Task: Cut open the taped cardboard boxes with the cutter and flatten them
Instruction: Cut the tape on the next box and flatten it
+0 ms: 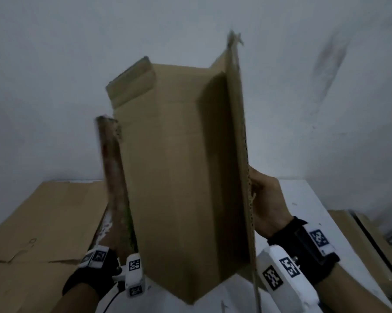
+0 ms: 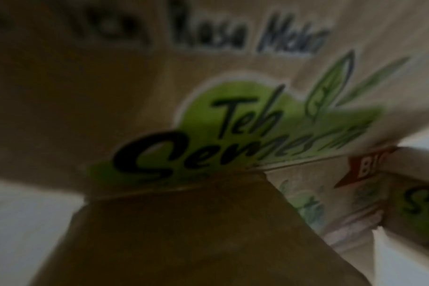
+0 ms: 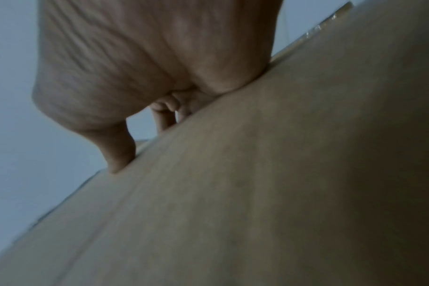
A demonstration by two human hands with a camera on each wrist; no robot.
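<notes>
Head: box (image 1: 181, 154) btwn L hand (image 1: 113, 242), R hand (image 1: 267, 199)

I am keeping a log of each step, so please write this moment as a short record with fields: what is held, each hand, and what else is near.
held item: opened cardboard box, lifted upright in front of the wall, flaps loose
right hand: grips the box's right panel edge, fingers curled over it
left hand: hidden behind the box's left side; grip cannot be told
box print: green "Teh" logo on the outer face
also near: flattened cardboard on the left, white table
cutter: not seen
</notes>
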